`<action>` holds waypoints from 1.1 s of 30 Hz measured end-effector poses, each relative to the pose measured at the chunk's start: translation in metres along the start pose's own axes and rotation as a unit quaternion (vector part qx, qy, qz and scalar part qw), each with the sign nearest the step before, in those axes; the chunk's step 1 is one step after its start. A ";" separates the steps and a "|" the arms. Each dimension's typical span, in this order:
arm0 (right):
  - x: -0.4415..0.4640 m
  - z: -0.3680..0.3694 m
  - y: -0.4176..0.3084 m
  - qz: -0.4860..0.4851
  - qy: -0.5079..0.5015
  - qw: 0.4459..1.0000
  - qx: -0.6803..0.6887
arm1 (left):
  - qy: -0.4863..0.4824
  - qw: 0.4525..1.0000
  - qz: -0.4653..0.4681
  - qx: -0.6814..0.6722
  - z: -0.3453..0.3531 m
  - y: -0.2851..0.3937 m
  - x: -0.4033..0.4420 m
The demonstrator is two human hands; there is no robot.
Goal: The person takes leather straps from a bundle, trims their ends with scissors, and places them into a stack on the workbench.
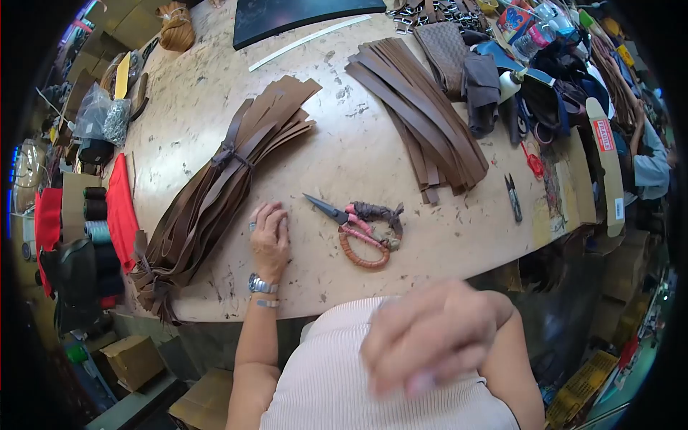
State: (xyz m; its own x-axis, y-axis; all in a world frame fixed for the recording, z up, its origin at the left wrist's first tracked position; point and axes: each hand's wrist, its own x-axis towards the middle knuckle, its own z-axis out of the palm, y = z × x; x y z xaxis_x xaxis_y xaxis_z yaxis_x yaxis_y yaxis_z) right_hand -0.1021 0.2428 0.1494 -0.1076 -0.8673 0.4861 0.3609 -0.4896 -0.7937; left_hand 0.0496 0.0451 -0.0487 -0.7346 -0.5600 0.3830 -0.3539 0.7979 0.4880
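My left hand (269, 240) rests on the table, its fingers loosely bent and pressed together; whatever may be under them is hidden. Just to its left lies a tied bundle of brown strips (208, 193). Scissors (358, 228) with wrapped handles lie to its right, blades pointing up-left. My right hand (430, 333) is raised in front of my body, blurred by motion, its fingers curled in; whether it holds anything does not show. A second pile of brown strips (423, 115) lies further up the table. Small black snips (513, 198) are near the right edge.
A black panel (301, 16) and a white strip (309, 43) lie at the far side. Dark folded pieces (480, 89) and a white bottle (510, 84) stand at the right. Red cloth (122, 211) and thread spools (95, 208) are at the left. Another person's arm shows far right.
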 end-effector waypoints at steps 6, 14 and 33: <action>0.031 0.075 0.034 -0.206 -0.005 0.915 0.346 | -0.009 0.999 0.022 -0.023 0.001 -0.008 -0.004; 0.048 0.100 0.035 -0.189 -0.022 0.901 0.390 | -0.024 0.998 0.010 -0.062 -0.001 -0.008 -0.005; 0.047 0.134 0.004 -0.157 0.274 0.949 0.008 | -0.003 0.996 0.017 -0.087 -0.003 -0.010 0.000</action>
State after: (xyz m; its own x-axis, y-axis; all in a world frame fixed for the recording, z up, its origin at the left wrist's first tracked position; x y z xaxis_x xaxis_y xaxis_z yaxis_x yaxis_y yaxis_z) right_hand 0.0183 0.2124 0.2176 -0.6752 -0.5985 0.4312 0.2448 -0.7333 -0.6344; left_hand 0.0556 0.0363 -0.0512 -0.7476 -0.5317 0.3981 -0.2228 0.7653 0.6039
